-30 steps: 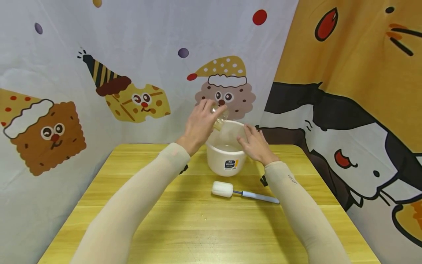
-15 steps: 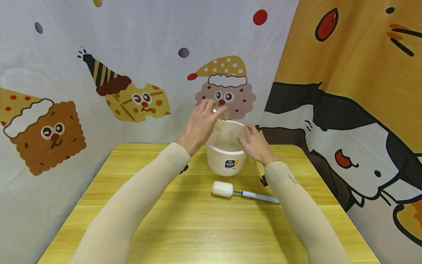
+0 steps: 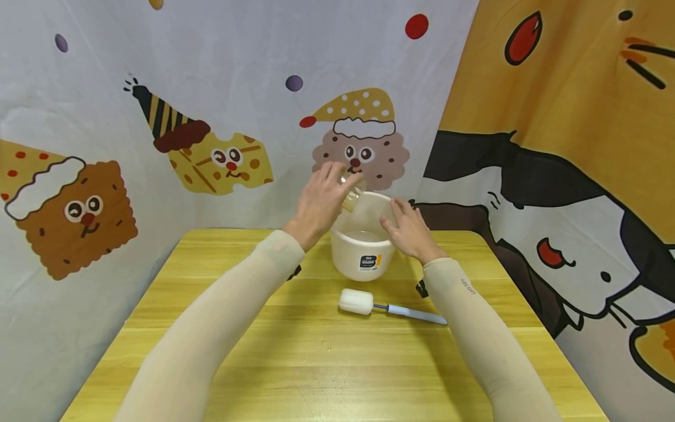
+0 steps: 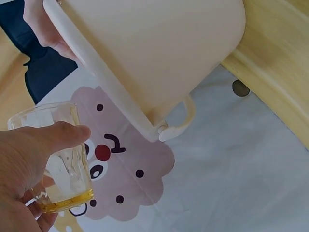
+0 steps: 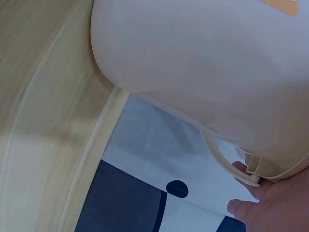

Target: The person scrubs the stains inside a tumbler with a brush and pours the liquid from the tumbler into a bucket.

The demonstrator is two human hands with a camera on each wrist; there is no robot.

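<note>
My left hand grips a clear drinking glass by its side, with the thumb across it. The glass is tilted and has an amber-tinted end. In the head view it overlaps the far left part of the rim of a white plastic bucket, which has a label on its front. Clear liquid shows low inside the bucket. My right hand holds the bucket's right rim, beside the end of the bucket's handle in the right wrist view.
A sponge bottle brush with a white head and pale blue handle lies on the wooden table, just in front of the bucket. Small drops show on the tabletop nearby. A printed cartoon curtain hangs behind the table and along the right side.
My left hand has dropped very slightly with the glass, whose tilt has shifted a little. The right hand, bucket and brush stay in place.
</note>
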